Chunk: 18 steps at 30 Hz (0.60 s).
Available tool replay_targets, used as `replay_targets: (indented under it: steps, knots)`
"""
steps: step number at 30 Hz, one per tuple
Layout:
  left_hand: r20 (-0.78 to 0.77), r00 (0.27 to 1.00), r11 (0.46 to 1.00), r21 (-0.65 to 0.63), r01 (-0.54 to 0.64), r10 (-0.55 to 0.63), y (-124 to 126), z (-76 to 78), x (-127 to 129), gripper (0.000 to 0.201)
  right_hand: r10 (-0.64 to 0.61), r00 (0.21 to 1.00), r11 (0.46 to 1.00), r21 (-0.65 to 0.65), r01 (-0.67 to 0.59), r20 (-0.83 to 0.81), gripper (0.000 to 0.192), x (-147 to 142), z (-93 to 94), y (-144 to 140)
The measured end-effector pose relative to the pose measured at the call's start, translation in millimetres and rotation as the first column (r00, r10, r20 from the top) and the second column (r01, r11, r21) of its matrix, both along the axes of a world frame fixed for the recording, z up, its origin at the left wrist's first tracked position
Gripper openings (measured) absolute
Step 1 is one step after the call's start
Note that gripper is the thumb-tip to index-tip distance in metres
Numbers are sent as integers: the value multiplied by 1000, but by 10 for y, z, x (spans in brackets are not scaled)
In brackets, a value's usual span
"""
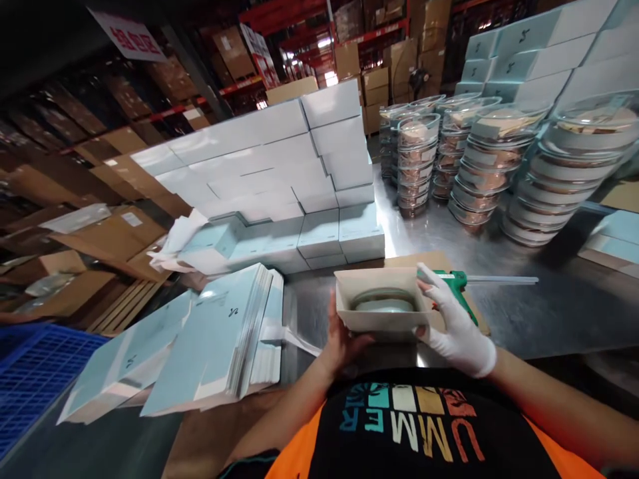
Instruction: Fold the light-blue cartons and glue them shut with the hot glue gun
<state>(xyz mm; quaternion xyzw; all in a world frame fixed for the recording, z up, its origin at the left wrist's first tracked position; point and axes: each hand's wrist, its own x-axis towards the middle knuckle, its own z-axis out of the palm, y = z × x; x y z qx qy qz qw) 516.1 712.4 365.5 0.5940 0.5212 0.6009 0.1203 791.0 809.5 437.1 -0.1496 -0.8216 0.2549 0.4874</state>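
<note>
An open white box (379, 323) stands in front of me, and inside it I see a round clear container (384, 303) standing on edge. My bare left hand (343, 340) grips the box at its left side, thumb along the front. On the right side, my right hand (456, 329) in a white glove with bare fingertips holds the box wall. Just behind that hand lies a green glue gun (456, 283) with a long clear glue stick (504, 280) in its back, resting on a piece of cardboard (479, 318).
Flat light-blue cartons (210, 332) are piled at the left. Behind the box rises a wall of closed white boxes (259, 166). Stacks of round clear containers (482, 173) stand at the back right on the metal table (529, 293). A blue crate (44, 379) is at far left.
</note>
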Motion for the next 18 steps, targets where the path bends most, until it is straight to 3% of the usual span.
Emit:
replay_targets:
  steps: [2, 4, 7, 9, 11, 14, 16, 18]
  knots:
    - [-88, 994, 989, 127, 77, -66, 16, 222, 5, 72, 74, 997, 997, -7, -74, -37, 65, -142, -79, -37]
    - [-141, 986, 987, 124, 105, -87, 43, 390, 31, 54, 68, 995, 984, -159, -79, -74, 58, -291, -43, -45]
    - [-40, 999, 991, 132, 29, -23, 64, 466, 80, 63, -87, 991, 916, -399, 40, -101, 45, -513, 61, -39]
    - [38, 999, 983, 180, -34, 28, 61, 435, 86, 77, -218, 969, 879, -454, 142, -119, 42, -628, 94, -38]
    - [4, 1000, 986, 165, -30, 30, 53, 394, 60, 78, -285, 944, 876, -443, 189, -163, 49, -666, 101, -19]
    - [-89, 996, 997, 83, 2, 5, 46, 379, -3, 71, -267, 948, 919, -341, 197, -171, 60, -499, 115, 123]
    - [-59, 997, 994, 103, -48, 54, 52, 404, -35, 68, -344, 939, 920, -204, 336, -4, 55, -260, 125, 303]
    - [2, 991, 982, 136, -131, 132, 66, 453, -55, 64, -475, 800, 833, -106, 543, 367, 49, 5, 108, 495]
